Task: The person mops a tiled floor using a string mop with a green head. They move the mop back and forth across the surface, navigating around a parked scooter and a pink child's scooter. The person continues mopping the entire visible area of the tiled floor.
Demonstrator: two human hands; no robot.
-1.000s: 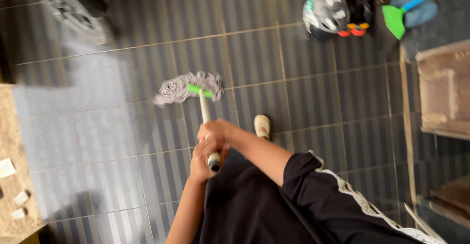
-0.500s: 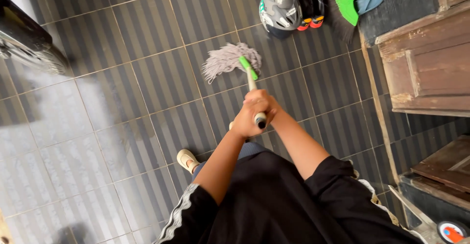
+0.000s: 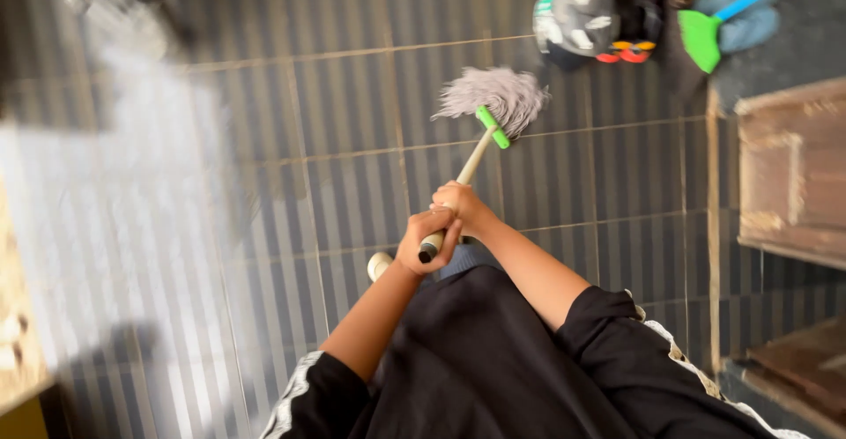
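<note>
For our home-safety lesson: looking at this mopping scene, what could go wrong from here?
1. The mop head lies close to the helmet and could knock it.
2. The tiled floor may be wet where it shines, so a shoe might slip.
3. Both hands, left hand and right hand, crowd the handle's end, which may weaken control.

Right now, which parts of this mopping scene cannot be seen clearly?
Head view only:
- Broom: its blue handle runs off the top edge.
- Helmet: motion blur smears its markings.
- Mop handle: the part inside the left hand and right hand is covered.
- Shoe: mostly hidden behind the left arm.
- Top left corner: too blurred to identify.
</note>
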